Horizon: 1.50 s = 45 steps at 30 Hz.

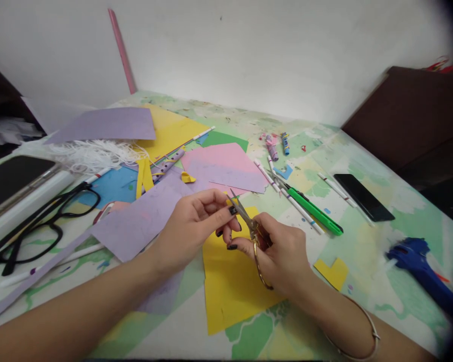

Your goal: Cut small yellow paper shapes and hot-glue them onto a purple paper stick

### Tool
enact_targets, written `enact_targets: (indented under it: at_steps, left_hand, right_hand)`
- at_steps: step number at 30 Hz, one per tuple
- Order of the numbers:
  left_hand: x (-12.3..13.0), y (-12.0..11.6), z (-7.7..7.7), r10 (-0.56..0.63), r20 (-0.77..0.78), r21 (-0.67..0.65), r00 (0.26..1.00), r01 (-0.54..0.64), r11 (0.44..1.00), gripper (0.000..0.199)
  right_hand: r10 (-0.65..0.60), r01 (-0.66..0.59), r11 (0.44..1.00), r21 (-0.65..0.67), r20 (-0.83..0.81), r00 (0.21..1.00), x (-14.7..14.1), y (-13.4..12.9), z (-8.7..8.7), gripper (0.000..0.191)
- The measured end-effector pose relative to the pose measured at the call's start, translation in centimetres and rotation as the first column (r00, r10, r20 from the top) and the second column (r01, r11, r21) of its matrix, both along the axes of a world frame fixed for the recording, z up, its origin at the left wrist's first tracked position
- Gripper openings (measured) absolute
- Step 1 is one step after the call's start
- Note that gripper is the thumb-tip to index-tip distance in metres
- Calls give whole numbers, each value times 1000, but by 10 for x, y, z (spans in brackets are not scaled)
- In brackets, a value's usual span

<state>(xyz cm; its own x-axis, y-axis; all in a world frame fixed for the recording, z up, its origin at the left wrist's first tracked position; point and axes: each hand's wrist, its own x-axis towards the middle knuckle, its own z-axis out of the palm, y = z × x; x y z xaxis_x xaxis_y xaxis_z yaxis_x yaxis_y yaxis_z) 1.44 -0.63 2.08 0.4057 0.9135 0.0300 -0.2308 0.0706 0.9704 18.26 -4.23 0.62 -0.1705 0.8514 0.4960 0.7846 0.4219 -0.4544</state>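
Observation:
My right hand (283, 246) holds a pair of gold-handled scissors (252, 227), the blades parted slightly and pointing up and left. Close against the blades, my left hand (206, 216) is closed in a pinch. A bit of yellow shows at its fingertips; I cannot tell whether that is a small held piece or the paper behind. Below both hands lies a yellow paper sheet (234, 286). Beside my left hand is a lilac paper piece (136, 221). A notched yellow scrap (334, 273) rests to the right of my right wrist.
A green utility knife (313, 211), white sticks (298, 206) and a black phone (363, 197) lie on the right, with a blue glue gun (419, 266) nearer. Black glasses (49, 221), white string (101, 156) and a pink sheet (226, 163) are leftward. Small paper rolls (285, 144) lie farther back.

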Motion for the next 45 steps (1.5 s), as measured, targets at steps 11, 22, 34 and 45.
enact_targets:
  at_steps: [11, 22, 34, 45]
  left_hand:
    - [1, 0, 2, -13, -18, 11, 1000, 13, 1000, 8]
    - [-1, 1, 4, -37, -20, 3, 999, 37, 999, 7]
    - [-5, 3, 6, -50, -46, 28, 998, 51, 998, 4]
    - [-9, 8, 6, -82, -75, 25, 994, 84, 996, 9]
  right_hand:
    - [-20, 18, 995, 94, 17, 1000, 0, 2, -1, 51]
    - [-43, 36, 986, 162, 41, 998, 1, 4, 0, 53]
    - [-25, 11, 981, 193, 70, 997, 3, 3, 2, 59]
    - [-23, -3, 975, 222, 116, 993, 7, 5, 4, 60]
